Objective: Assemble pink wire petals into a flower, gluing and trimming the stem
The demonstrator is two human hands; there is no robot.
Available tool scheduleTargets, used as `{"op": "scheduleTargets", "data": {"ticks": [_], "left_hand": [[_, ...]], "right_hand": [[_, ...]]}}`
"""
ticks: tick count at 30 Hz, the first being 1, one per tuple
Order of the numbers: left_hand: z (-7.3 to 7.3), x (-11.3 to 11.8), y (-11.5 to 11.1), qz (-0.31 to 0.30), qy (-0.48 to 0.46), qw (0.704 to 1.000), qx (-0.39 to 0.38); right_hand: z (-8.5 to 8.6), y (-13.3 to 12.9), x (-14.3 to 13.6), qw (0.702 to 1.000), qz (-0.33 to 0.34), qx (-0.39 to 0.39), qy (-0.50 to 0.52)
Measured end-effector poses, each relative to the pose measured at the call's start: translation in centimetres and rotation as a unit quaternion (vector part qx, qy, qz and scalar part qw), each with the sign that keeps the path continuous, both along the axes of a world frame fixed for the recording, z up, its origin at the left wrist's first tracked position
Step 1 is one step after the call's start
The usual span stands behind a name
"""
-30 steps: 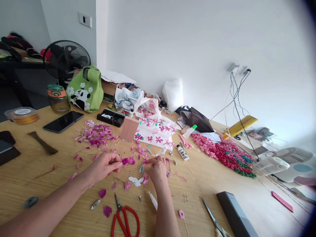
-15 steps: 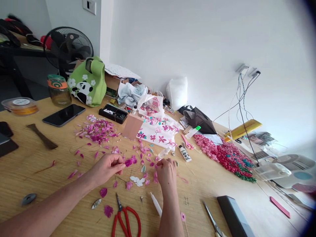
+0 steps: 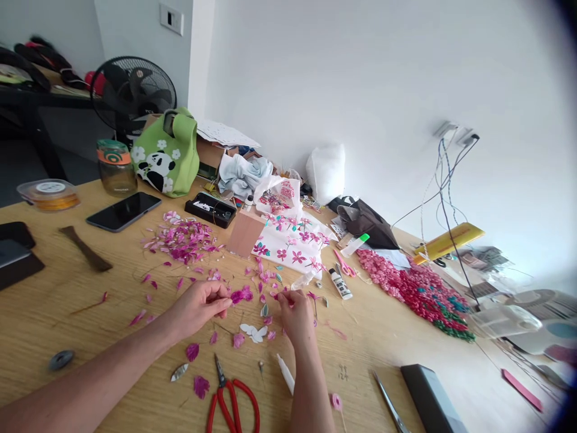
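Note:
My left hand [image 3: 198,310] pinches a magenta petal flower [image 3: 242,294] by its left end, just above the wooden table. Close to its right, my right hand [image 3: 296,316] has its fingertips pressed together; what they hold, if anything, is too small to make out. Below and between the hands lie white petal-shaped pieces [image 3: 253,332], a pink petal [image 3: 238,341] and a green-edged leaf piece [image 3: 264,310]. Red-handled pliers [image 3: 232,397] lie nearer to me, with a white pen-like tube [image 3: 285,374] partly behind my right forearm.
A heap of magenta petals [image 3: 184,237] is beyond my left hand. Further back are a phone [image 3: 124,211], a black case [image 3: 210,209] and finished flowers on white cloth [image 3: 293,240]. Scissors [image 3: 390,403], a glue bottle [image 3: 340,284] and a grey box [image 3: 433,400] are to the right.
My right hand has moved a little left, closer to the flower in my left hand. My left hand keeps its pinch. The whole view has shifted slightly.

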State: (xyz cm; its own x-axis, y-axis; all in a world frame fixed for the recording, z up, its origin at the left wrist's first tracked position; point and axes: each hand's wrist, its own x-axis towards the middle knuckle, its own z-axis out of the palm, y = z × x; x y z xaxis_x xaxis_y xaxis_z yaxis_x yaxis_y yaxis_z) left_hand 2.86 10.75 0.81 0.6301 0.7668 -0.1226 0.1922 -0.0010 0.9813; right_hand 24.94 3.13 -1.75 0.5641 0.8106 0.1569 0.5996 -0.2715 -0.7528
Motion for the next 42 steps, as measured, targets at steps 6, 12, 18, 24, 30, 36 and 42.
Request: {"op": "scheduleTargets", "data": {"ticks": [6, 12, 18, 24, 30, 36, 42], "left_hand": [[0.2, 0.1, 0.0, 0.011, -0.013, 1.0, -0.011], [-0.1, 0.0, 0.0, 0.005, -0.019, 1.0, -0.016], [0.0, 0.0, 0.0, 0.011, -0.023, 1.0, -0.016], [0.0, 0.1, 0.1, 0.035, -0.038, 0.998, -0.021], [-0.4, 0.0, 0.3, 0.078, -0.056, 0.995, -0.039], [-0.6, 0.0, 0.0, 0.137, -0.086, 0.987, 0.013], [-1.0, 0.4, -1.3, 0.15, -0.086, 0.977, 0.124]], "right_hand": [[0.5, -0.3, 0.3, 0.977, 0.048, 0.032, 0.206], [0.1, -0.3, 0.5, 0.945, 0.044, 0.074, 0.315], [0.0, -0.2, 0.6, 0.923, 0.031, 0.109, 0.369], [0.6, -0.1, 0.1, 0.9, 0.033, 0.156, 0.405], [1.8, -0.4, -0.3, 0.856, 0.05, 0.178, 0.484], [1.4, 0.1, -3.6, 0.841, 0.119, 0.13, 0.512], [0.8, 0.4, -8.6, 0.827, 0.188, 0.073, 0.525]]}}
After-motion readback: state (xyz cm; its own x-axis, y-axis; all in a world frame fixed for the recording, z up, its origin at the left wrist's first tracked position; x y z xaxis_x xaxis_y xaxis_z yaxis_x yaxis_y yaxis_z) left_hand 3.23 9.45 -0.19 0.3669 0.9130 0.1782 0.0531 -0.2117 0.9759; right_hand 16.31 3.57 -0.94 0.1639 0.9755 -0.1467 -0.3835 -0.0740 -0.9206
